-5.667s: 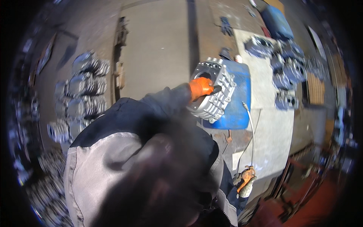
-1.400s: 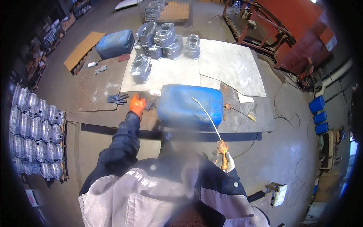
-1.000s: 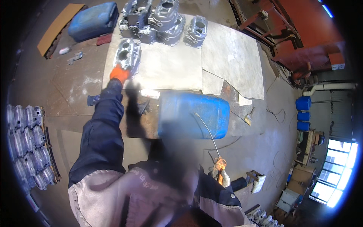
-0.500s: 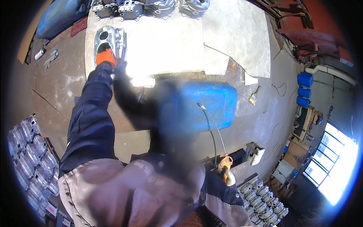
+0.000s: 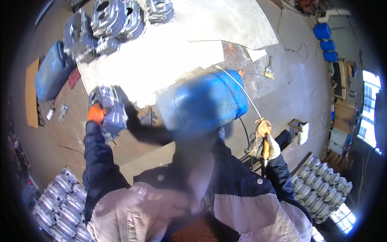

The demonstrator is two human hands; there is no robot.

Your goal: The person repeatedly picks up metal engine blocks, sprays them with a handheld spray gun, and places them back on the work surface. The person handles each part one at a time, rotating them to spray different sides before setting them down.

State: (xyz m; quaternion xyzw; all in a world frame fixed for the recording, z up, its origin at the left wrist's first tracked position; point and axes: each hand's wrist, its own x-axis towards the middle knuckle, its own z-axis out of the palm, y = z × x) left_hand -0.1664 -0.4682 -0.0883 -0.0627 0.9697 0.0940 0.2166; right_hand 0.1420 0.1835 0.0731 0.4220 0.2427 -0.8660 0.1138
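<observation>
My left hand [image 5: 96, 113], in an orange glove, is closed on the side of a grey cast-metal housing [image 5: 114, 111]. The housing stands tilted at the near edge of a bright white sheet [image 5: 141, 60]; whether it is fully lifted cannot be told. On the right, my right hand [image 5: 273, 146], in a pale grey glove, grips an air blow gun [image 5: 265, 139] with an orange handle. Its long thin nozzle [image 5: 244, 90] points forward and left, passing over a blue plastic drum [image 5: 229, 94]. A dark blur covers part of the drum.
Several similar housings [image 5: 109, 18] stand at the far left of the sheet. Another blue drum [image 5: 51, 76] lies at left beside a cardboard piece [image 5: 32, 92]. Stacked castings [image 5: 60, 205] sit near left, more castings [image 5: 320, 185] near right. A brush [image 5: 269, 69] lies beyond the drum.
My left hand has drawn the housing toward me and tilted it from where it lay on the sheet. My right hand has come up with the blow gun. The view has turned.
</observation>
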